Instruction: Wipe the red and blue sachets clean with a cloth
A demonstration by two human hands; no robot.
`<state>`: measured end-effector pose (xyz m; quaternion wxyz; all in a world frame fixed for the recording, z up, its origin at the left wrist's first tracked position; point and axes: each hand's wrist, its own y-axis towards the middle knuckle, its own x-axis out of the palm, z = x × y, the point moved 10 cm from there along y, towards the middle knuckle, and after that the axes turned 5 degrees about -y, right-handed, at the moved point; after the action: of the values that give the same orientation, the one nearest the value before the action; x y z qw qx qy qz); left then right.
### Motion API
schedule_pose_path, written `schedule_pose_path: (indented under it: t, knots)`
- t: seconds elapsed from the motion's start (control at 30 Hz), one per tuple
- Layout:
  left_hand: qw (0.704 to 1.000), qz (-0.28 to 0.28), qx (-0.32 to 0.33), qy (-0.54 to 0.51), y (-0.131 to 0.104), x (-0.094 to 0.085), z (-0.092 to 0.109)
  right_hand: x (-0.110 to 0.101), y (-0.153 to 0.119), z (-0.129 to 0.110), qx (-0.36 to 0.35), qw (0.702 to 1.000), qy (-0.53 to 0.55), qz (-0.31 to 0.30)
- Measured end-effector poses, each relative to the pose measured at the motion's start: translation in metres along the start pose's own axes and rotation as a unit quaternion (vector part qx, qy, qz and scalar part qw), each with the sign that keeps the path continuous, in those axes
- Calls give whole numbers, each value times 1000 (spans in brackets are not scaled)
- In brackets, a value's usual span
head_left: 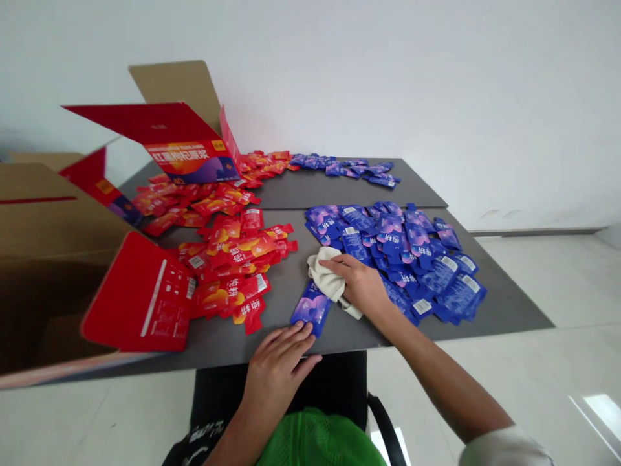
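A blue pouch (312,309) lies flat near the front edge of the dark grey table. On its near end rest the outstretched fingers of my left hand (281,362), which is open and palm down. My right hand (358,279) is closed on a cream-coloured cloth (328,277), bunched over the far end of that pouch. Part of the cloth trails below the right hand's palm. Just right of the cloth spreads a heap of blue pouches (398,241), and to the left lies a heap of red pouches (237,255).
An open carton (145,291) with a red flap fills the left front. Behind it stands another red and purple carton (189,162) with raised flaps. More blue pouches (349,167) lie along the back, below a white wall (388,77). The table's front edge (436,335) is close to my body.
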<state>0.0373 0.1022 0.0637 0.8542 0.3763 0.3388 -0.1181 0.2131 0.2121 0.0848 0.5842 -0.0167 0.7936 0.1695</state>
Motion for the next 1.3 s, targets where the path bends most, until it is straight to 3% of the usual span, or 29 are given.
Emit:
schedule_pose_path:
  t: [0.1,0.2,0.3,0.5,0.7,0.8,0.9,0.97,1.07,1.17,1.3]
  knots:
    - [999,-19,-35,-20,12,-4,-4,-26,-25,-3,1,990,93,102]
    - [996,-20,-90,-12,36,-7,-17,-48,-64,-1,18,963,176,203]
    - [991,5,-122,46,62,-2,-31,-53,-100,7,56,935,247,248]
    - [979,-31,-136,151,92,37,-48,-39,-133,21,58,911,335,234]
    - [982,-86,-154,64,99,59,-62,-30,-132,20,32,908,375,183]
    - [984,-80,-159,32,107,55,-65,-32,-131,20,29,906,384,177]
    - [984,-51,-167,20,117,36,-60,-32,-133,21,25,905,386,180]
    - [989,-16,-145,-23,122,16,-47,-31,-134,22,24,904,385,182]
    - [996,13,-49,-68,119,-10,-18,-29,-135,24,25,904,388,178]
    - [999,-46,17,-17,99,-9,-1,-29,-135,26,24,902,392,179]
    - [988,-152,7,18,61,10,-1,-27,-138,28,28,902,394,177]
